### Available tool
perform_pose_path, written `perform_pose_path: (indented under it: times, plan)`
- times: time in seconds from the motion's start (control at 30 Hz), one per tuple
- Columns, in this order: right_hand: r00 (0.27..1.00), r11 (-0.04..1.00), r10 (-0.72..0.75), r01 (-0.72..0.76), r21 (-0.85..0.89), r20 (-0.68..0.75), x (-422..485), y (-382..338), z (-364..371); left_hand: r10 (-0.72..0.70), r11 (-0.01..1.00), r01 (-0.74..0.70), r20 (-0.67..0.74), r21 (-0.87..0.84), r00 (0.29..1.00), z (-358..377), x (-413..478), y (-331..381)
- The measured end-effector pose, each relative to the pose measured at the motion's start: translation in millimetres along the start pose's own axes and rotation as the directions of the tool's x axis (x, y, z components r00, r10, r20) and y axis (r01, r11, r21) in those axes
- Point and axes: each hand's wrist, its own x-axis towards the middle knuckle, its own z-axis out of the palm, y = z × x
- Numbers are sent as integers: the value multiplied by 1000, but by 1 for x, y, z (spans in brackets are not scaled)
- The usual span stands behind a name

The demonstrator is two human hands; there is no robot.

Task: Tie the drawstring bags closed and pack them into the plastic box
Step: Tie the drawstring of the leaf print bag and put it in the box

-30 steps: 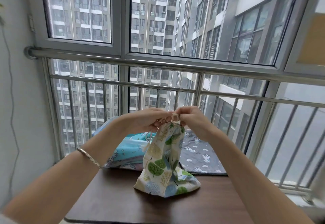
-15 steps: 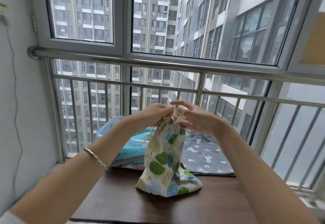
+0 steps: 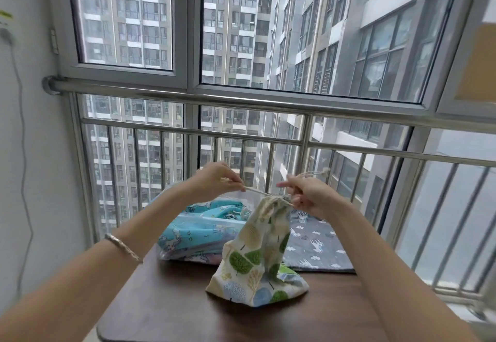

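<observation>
A cream drawstring bag [image 3: 257, 258] printed with green and blue trees stands upright on the dark wooden table [image 3: 171, 312], its neck gathered tight. My left hand [image 3: 214, 180] pinches one end of the pale cord [image 3: 255, 191] and holds it out to the left. My right hand [image 3: 308, 197] grips the cord's other end at the bag's neck, with a loop trailing up to the right. Behind the bag a clear plastic box [image 3: 188, 234] holds a turquoise printed bag [image 3: 212, 211]. A grey bag [image 3: 319, 245] with white figures lies flat to the right.
A steel railing [image 3: 241, 103] and barred window close off the far side, right behind the box. A white wall [image 3: 32, 154] with a hanging cable stands on the left. The table's near edge curves at the bottom left.
My hands have moved apart from the bag's neck, the left going left and the right going right. The cord now stretches taut between them and the neck has closed up.
</observation>
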Motion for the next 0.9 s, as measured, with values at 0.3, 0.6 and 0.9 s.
perform_pose_path:
  times: [0.3, 0.6, 0.9]
  plan:
    - [950, 788, 44, 157, -596, 309, -22, -24, 40, 66, 995, -46, -254, 84, 965, 13, 16, 50]
    - [975, 889, -145, 203, -410, 168, -27, -16, 42, 86, 944, -91, -28, -317, 996, 56, 15, 56]
    - [929, 867, -369, 357, -349, 33, -30, -9, 34, 84, 906, -85, -21, -415, 996, 54, 12, 39]
